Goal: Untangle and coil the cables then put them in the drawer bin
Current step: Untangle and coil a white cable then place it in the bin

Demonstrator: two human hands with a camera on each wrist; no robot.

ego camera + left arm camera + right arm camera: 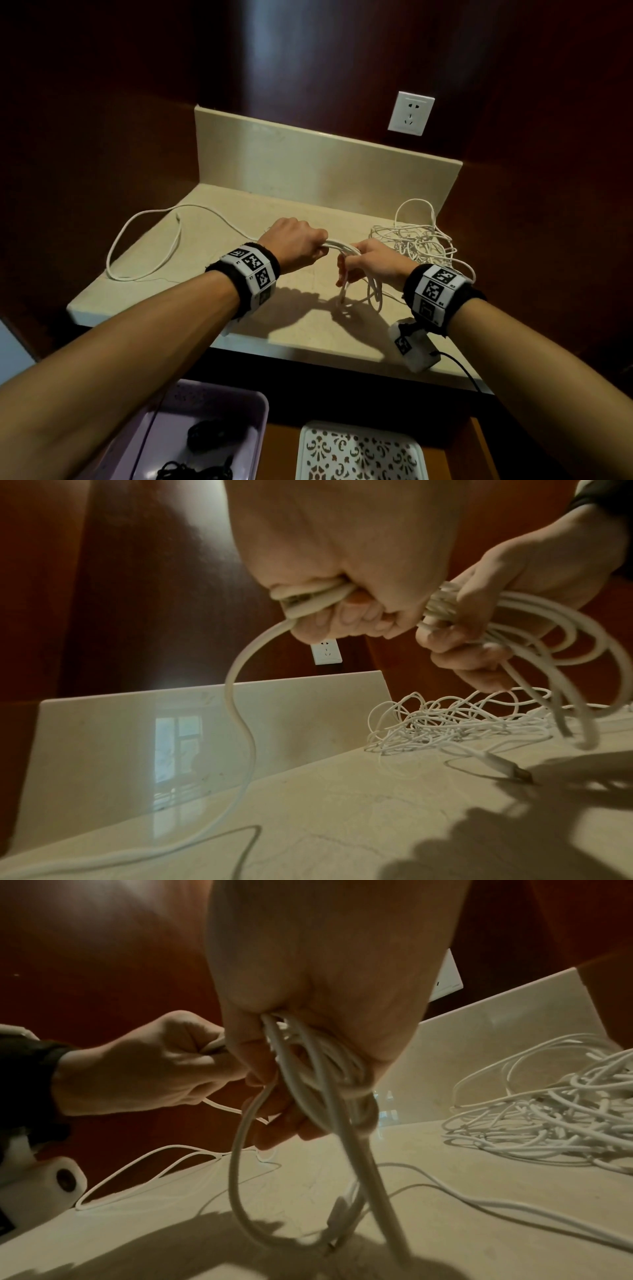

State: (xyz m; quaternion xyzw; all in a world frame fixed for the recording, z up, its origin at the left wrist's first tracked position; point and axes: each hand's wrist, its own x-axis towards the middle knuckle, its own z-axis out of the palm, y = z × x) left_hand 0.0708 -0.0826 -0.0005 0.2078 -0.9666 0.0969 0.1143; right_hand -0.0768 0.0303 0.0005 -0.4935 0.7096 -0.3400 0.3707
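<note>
Head view showed coiling under way: left hand (297, 244) and right hand (371, 265) both gripped the white cable (342, 248) above the tabletop (205, 301); next, its loose tail needed winding in.

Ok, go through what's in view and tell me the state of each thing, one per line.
Left hand: grips the white cable.
Right hand: holds the coiled loops.
White cable: partly coiled, tail loose on the counter.
Cable pile: tangled, untouched.
Purple bin: holds black cables.
Patterned bin: empty as far as shown.
Socket: nothing plugged in.
</note>
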